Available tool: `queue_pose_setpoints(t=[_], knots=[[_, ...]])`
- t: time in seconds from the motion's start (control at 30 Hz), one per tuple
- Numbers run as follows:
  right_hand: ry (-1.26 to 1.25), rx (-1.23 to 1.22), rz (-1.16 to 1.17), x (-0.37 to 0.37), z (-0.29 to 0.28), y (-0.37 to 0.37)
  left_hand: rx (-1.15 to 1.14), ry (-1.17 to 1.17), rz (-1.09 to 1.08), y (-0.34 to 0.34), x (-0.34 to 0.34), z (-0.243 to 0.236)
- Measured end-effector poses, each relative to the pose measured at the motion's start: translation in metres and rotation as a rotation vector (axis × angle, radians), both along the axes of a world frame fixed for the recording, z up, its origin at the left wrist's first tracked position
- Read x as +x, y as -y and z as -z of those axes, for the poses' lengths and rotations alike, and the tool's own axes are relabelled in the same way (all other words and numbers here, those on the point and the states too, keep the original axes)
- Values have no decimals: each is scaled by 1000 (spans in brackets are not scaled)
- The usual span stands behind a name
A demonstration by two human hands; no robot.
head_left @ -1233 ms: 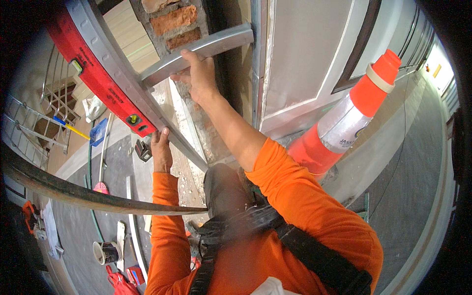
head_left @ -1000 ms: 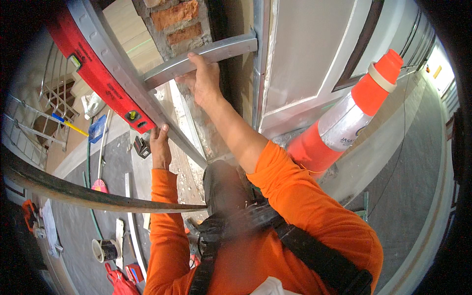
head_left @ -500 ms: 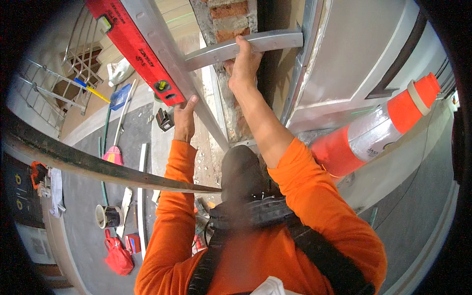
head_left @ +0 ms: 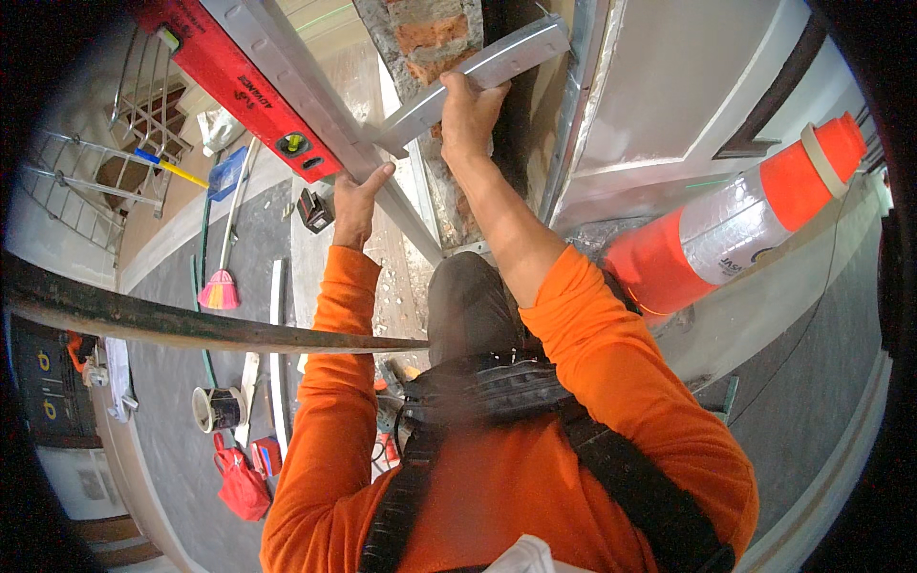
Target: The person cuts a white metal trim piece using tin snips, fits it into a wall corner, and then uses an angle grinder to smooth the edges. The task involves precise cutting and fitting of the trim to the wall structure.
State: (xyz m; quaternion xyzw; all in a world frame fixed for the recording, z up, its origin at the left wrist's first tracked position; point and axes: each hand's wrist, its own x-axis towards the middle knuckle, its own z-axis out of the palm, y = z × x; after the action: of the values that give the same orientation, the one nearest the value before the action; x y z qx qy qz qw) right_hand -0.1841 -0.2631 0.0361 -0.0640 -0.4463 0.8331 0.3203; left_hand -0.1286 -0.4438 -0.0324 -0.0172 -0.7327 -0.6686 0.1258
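A short silver metal channel [head_left: 521,57], smooth and shiny, slants across the brick column [head_left: 435,38] between a long grey stud [head_left: 315,91] and the wall, grasped by the right hand [head_left: 468,119]; whether its ends touch either side is hard to tell. The left hand [head_left: 356,205] grips the stud beside the red level's [head_left: 239,100] lower end, its fingers partly hidden. Both stud and level are cut off above.

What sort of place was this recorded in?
Most likely an indoor building or renovation site: rough bare brick shows behind the work, a red level lies along a metal stud, and an orange traffic cone is off to the right.
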Motion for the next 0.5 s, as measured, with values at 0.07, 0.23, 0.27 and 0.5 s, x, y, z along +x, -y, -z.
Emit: queue_pose_setpoints(t=[0.07, 0.23, 0.27, 0.5], knots=[[-43, -11, 34, -1, 0, 2, 47, -39, -12, -2, -1, 2], [-48, -93, 45, -2, 4, 8, 119, -51, 26, -1, -3, -1], [-63, -124, 55, -2, 4, 10, 131, -45, 25, -1, -4, -1], [146, -196, 31, 2, 0, 18, 169, -67, 24, -5, -4, -1]])
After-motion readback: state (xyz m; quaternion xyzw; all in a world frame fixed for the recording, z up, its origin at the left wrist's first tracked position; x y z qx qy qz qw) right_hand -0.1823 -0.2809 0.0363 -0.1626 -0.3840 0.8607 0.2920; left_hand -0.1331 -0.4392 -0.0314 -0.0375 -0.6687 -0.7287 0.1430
